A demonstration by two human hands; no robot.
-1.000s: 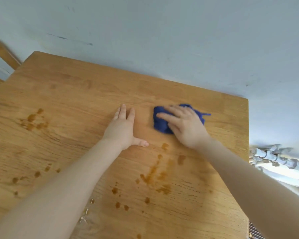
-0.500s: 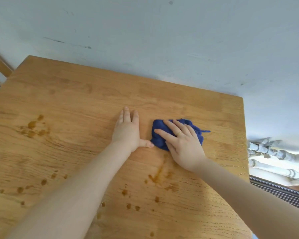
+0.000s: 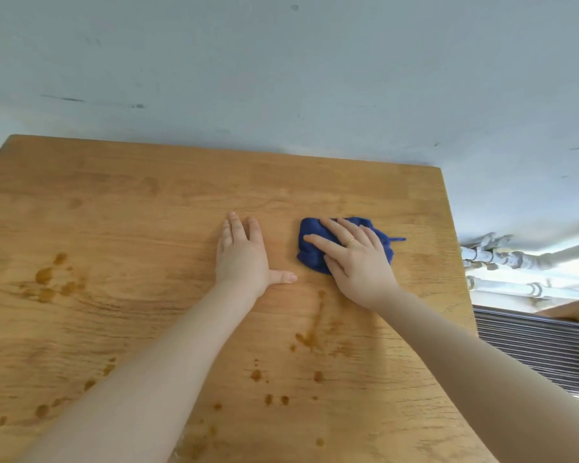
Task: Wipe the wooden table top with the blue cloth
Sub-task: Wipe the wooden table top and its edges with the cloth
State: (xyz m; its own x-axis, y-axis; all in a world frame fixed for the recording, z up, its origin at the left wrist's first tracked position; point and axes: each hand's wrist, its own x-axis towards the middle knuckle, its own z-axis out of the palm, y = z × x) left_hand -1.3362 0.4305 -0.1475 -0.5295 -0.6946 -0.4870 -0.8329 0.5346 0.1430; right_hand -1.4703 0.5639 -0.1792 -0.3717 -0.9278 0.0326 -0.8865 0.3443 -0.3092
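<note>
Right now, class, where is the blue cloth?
In the head view, the blue cloth lies on the wooden table, right of centre, under the right hand.

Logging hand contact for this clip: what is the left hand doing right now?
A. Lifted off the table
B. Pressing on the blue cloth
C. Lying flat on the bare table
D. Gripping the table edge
C: the left hand lies flat on the table, fingers straight, beside the blue cloth, which the right hand presses.

Right hand (image 3: 358, 262) pressing flat on blue cloth (image 3: 310, 248), left hand (image 3: 243, 257) flat on wooden table (image 3: 147, 202), brown stains (image 3: 311, 335) nearer, pipes (image 3: 502, 259) at right
</note>
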